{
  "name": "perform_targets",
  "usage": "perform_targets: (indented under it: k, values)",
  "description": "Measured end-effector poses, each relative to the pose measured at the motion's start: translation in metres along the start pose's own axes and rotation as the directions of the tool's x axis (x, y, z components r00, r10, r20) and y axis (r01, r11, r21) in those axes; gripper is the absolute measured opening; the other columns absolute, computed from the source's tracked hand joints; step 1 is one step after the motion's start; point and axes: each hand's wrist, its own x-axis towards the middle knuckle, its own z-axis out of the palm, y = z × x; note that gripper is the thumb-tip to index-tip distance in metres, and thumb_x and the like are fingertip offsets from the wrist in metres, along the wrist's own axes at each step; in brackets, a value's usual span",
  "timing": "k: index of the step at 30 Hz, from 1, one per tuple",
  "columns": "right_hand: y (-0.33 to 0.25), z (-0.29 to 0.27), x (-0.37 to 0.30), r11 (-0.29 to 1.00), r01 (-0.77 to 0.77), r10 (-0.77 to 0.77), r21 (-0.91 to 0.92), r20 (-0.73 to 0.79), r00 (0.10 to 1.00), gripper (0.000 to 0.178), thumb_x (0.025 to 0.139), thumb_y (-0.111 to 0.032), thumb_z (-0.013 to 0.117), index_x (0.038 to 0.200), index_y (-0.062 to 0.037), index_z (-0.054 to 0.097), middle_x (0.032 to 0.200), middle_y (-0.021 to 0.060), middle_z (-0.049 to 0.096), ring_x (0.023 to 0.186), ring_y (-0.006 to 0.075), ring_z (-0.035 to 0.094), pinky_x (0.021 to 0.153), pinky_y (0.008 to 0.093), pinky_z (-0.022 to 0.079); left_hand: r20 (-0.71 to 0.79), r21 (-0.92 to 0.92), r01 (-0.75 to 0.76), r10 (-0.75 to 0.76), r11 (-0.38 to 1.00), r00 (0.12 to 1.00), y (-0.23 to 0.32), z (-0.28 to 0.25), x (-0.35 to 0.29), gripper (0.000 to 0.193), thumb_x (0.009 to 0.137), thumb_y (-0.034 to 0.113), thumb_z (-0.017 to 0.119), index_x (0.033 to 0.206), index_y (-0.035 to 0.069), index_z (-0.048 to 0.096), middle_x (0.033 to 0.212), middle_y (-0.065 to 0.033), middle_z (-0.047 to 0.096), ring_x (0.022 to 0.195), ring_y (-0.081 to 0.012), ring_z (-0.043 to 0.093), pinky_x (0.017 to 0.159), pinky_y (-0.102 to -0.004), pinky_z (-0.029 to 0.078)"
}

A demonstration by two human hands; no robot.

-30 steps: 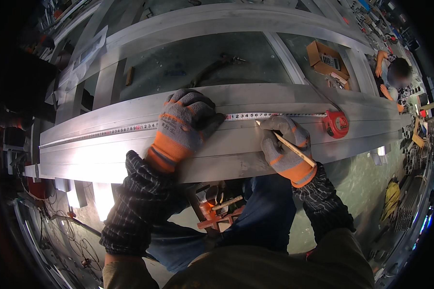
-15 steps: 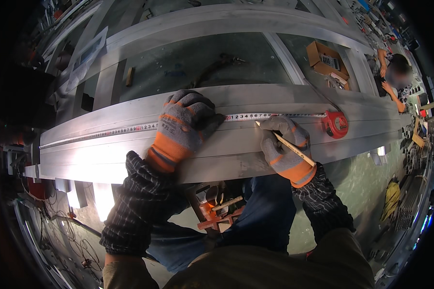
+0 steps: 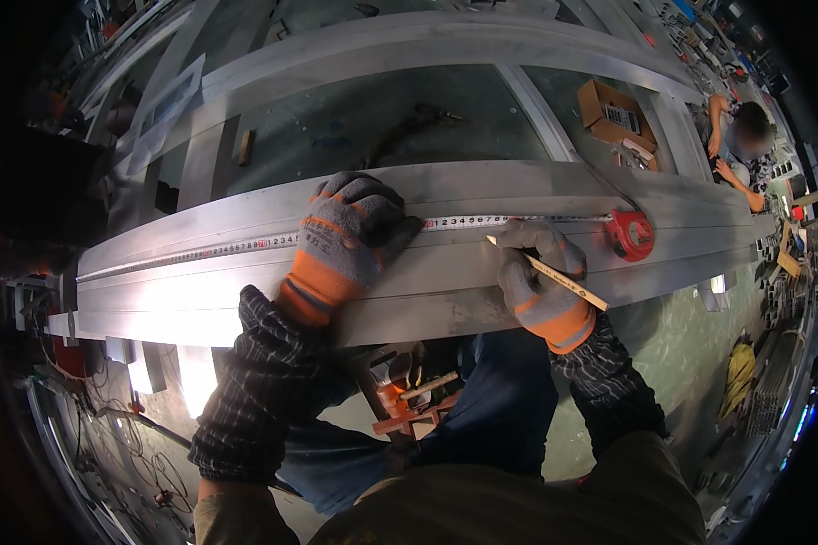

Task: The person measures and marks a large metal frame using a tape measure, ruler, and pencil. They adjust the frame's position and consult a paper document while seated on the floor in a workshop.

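In the middle of the frame the gloved left hand (image 3: pixel 350 238) lies flat and spread, pressing a tape measure blade (image 3: pixel 245 245) down onto a long aluminium profile (image 3: pixel 445 291) that runs from the lower left to the right edge. The blade stretches along the profile's top face to its red case (image 3: pixel 631 234), which sits right of centre. Just left of that case the gloved right hand (image 3: pixel 541 286) is curled around a pencil (image 3: pixel 547 276), pinching it with the tip pointing at the blade near its graduations.

The main risk, as I judge it, is the blade creeping — it is pinned only under the left palm, and any slackening there could let the spring in the case pull it sideways, throwing the mark off. A slanted pencil could also misplace the line. In the upper right another person (image 3: pixel 745 150) bends over their own work, well apart from the profile; a cardboard box (image 3: pixel 613 109) lies beyond it.
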Motion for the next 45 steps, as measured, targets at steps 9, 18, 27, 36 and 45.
perform_targets:
  k: [9,18,27,36,45]
  values:
    - [-0.003,-0.001,-0.003,0.997,-0.06,0.059,0.047,0.015,0.998,0.018,0.089,0.01,0.065,0.103,-0.0016,0.065,0.092,0.0053,0.064,0.079,0.009,0.059,0.068,0.0238,0.05,0.004,-0.005,-0.029,0.029,1.0,1.0,-0.001,-0.001,-0.001,0.019,0.081,0.024,0.085,0.088,0.009,0.076,0.097,-0.0093,0.073,0.095,-0.0303,0.067,0.089,-0.0425,0.051]
    - [0.002,0.001,-0.004,0.998,-0.058,0.058,0.026,-0.008,0.998,0.016,0.087,0.005,0.067,0.1,-0.0031,0.066,0.089,0.0087,0.068,0.075,0.015,0.064,0.068,0.0277,0.053,0.014,0.102,-0.006,0.005,0.995,1.0,-0.005,0.002,-0.002,0.019,0.081,0.025,0.085,0.086,0.009,0.076,0.096,-0.0095,0.074,0.094,-0.0303,0.068,0.089,-0.042,0.053]
    - [0.013,0.003,-0.01,0.992,-0.091,0.093,0.084,-0.022,0.995,0.017,0.084,-0.002,0.072,0.101,-0.0037,0.066,0.088,0.0111,0.07,0.073,0.0195,0.067,0.066,0.0305,0.055,-0.045,0.019,-0.015,0.016,1.0,0.999,0.005,-0.002,0.001,0.019,0.081,0.024,0.085,0.087,0.009,0.075,0.094,-0.0102,0.075,0.093,-0.0302,0.069,0.088,-0.043,0.053]
    - [0.013,0.005,-0.008,1.0,-0.03,0.03,0.005,-0.075,0.997,0.016,0.081,-0.002,0.073,0.096,-0.0043,0.068,0.085,0.0127,0.07,0.073,0.0264,0.07,0.066,0.0348,0.057,-0.068,0.015,-0.026,0.027,1.0,0.997,0.008,-0.002,0.002,0.015,0.079,0.02,0.085,0.082,0.011,0.075,0.092,-0.0074,0.075,0.093,-0.0294,0.068,0.087,-0.0425,0.053]
    - [0.019,0.007,-0.009,1.0,0.014,-0.016,-0.017,-0.092,0.996,0.018,0.08,-0.002,0.073,0.097,-0.0045,0.068,0.085,0.0126,0.071,0.073,0.0267,0.071,0.065,0.0351,0.057,-0.043,0.019,-0.066,0.067,0.998,0.997,0.005,-0.003,0.002,0.015,0.079,0.022,0.086,0.083,0.012,0.075,0.092,-0.0056,0.074,0.094,-0.0279,0.068,0.086,-0.042,0.052]
